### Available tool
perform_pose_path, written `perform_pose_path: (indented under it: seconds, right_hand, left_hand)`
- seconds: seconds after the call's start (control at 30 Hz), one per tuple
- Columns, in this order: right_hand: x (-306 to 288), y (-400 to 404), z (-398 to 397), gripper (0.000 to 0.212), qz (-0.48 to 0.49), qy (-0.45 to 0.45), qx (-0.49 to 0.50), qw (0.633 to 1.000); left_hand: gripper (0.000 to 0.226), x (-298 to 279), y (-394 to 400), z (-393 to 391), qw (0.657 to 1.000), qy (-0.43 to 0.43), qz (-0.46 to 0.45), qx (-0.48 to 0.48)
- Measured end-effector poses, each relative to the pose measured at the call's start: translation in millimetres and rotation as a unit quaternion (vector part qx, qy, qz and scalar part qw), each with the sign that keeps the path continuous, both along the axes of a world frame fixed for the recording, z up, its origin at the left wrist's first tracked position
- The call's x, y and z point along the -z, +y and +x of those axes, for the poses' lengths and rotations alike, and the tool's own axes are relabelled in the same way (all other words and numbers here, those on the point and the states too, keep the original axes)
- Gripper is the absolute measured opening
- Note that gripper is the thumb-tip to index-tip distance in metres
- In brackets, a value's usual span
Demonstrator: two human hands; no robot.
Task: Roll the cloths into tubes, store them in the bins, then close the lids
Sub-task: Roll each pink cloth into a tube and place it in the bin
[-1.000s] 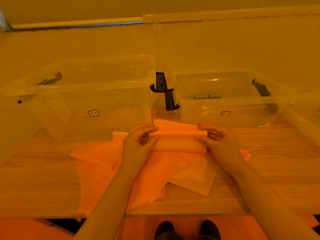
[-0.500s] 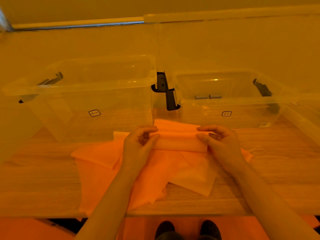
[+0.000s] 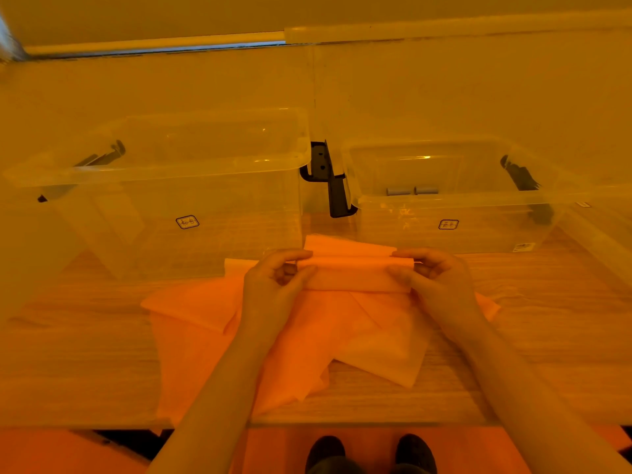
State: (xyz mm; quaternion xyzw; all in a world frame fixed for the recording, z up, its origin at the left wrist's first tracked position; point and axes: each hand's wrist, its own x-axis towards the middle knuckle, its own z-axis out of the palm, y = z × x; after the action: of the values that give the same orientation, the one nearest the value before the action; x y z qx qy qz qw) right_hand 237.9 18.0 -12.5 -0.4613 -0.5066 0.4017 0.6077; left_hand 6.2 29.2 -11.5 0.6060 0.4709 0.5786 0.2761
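Loose orange cloths (image 3: pixel 212 340) are lying fanned over the counter's (image 3: pixel 547 340) near edge beneath your forearms. Past them, toward the counter's middle, your left hand (image 3: pixel 273 285) and right hand (image 3: pixel 437 282) are each pinching one end of a half-rolled cloth (image 3: pixel 355 273), thumbs under and fingers curled over. If your grips are turning unevenly, the tube may be coning or springing loose. Beyond, along the far edge, the left bin (image 3: pixel 164 186) and right bin (image 3: pixel 455 196) are standing open and close enough to be snagging the unrolled flap.

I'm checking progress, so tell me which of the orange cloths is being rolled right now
The rolled cloth nearest the bins, pinched at its ends by the left hand and right hand. The other cloths lie flat and untouched.
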Motion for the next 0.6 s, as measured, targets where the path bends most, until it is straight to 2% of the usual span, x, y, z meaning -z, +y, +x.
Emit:
perform_pose_path:
  seconds: [0.1,0.27,0.43,0.6]
  right_hand:
    - [-1.3,-0.5,-1.4,0.02,0.012,-0.012,0.012,1.0]
    - [0.0,1.5,-0.2,0.023,0.006,0.024,-0.004,1.0]
    - [3.6,4.4,2.7,0.021,0.035,-0.003,-0.002,0.999]
    - [3.1,5.3,3.6,0.022,0.011,-0.001,-0.011,1.0]
  left_hand:
    - [0.031,1.0,0.5,0.8,1.0,0.011,0.014,-0.009]
    - [0.029,2.2,1.7,0.9,1.0,0.007,0.019,0.007]
    - [0.019,2.5,1.7,0.4,0.998,0.021,0.055,0.038]
    - [0.023,4.8,4.4,-1.0,0.998,0.022,0.051,0.043]
